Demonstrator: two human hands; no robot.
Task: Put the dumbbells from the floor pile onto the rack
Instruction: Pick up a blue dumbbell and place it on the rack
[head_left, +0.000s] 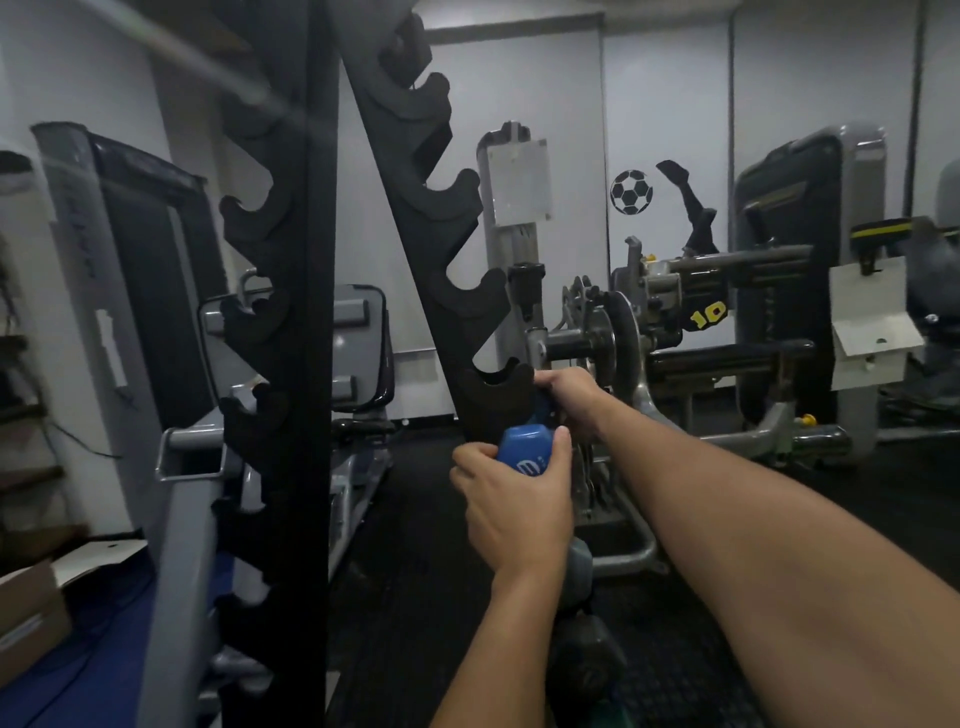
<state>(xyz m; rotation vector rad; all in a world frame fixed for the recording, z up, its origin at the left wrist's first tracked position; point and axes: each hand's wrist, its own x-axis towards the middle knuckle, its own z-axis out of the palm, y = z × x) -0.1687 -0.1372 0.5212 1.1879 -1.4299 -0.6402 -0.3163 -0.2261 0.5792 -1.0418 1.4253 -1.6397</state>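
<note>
A blue dumbbell (525, 451) is held at the black rack (415, 218), just below a hooked cradle on the rack's right upright. My left hand (511, 512) wraps the near blue head from below. My right hand (569, 395) grips the far end next to the cradle. The handle between the heads is mostly hidden by my fingers. Grey dumbbells (582, 566) lie on the dark floor below my left wrist, partly covered by my arm. The cradles in view on both uprights hold nothing.
The rack's left upright (291, 364) stands close in front. Grey weight machines (675, 322) crowd the right and back. A grey bench frame (192, 452) sits left. A cardboard box (31, 618) rests on a blue mat at the lower left.
</note>
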